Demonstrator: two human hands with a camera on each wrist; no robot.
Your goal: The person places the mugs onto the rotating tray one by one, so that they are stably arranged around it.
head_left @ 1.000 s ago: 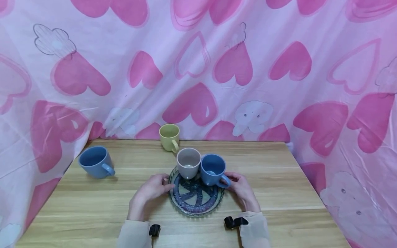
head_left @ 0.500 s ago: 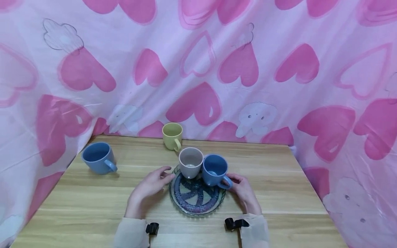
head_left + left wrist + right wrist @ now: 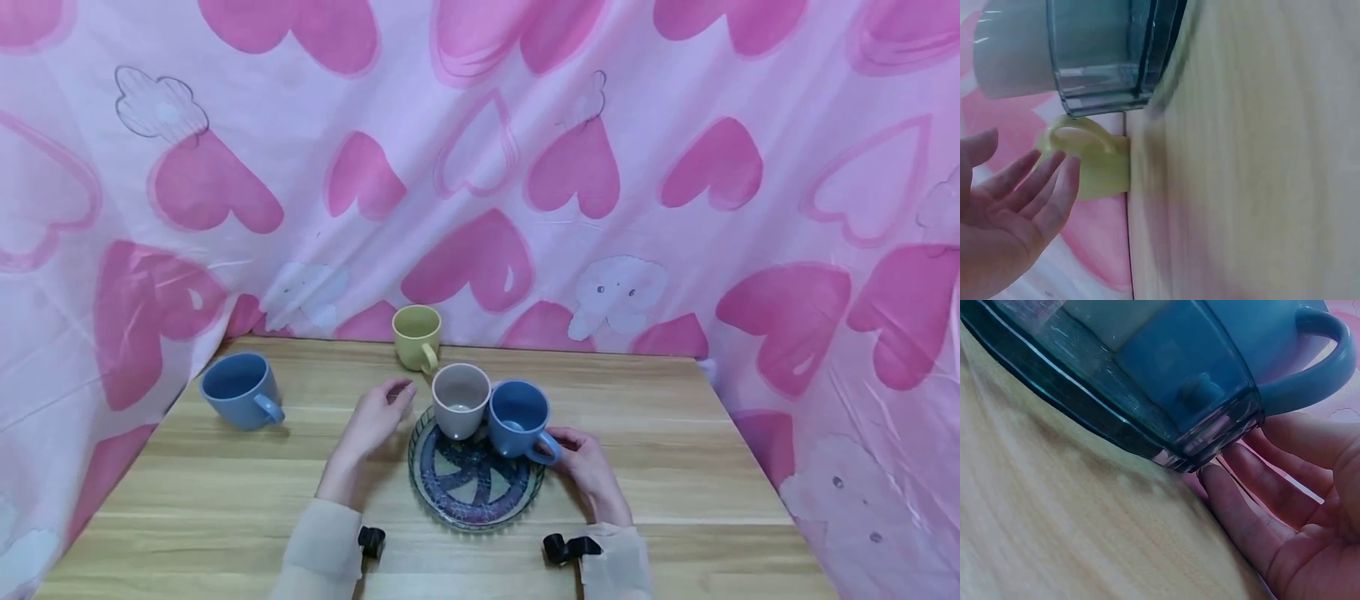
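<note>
A round, clear glass dish (image 3: 476,492) with a dark patterned base sits on the table. On its far part stand a pale pinkish-grey cup (image 3: 460,402) and a blue mug (image 3: 517,417), the mug's handle pointing right. My right hand (image 3: 588,471) is at the dish's right rim; in the right wrist view, thumb (image 3: 1304,434) and fingertips pinch the glass edge just below the mug handle. My left hand (image 3: 375,421) is off the dish on its left side, fingers loosely bent and holding nothing. The left wrist view shows a gap between those fingers and the glass.
A yellow mug (image 3: 417,336) stands at the table's back edge, beyond the left hand. Another blue mug (image 3: 240,389) is at the far left, handle to the right. Pink heart-printed cloth (image 3: 465,167) hangs behind and beside the wooden table (image 3: 712,517).
My left hand has let go of the dish's left rim and moved away from it, forward toward the back of the table. The right hand stays at the right rim. Dish and cups keep their places.
</note>
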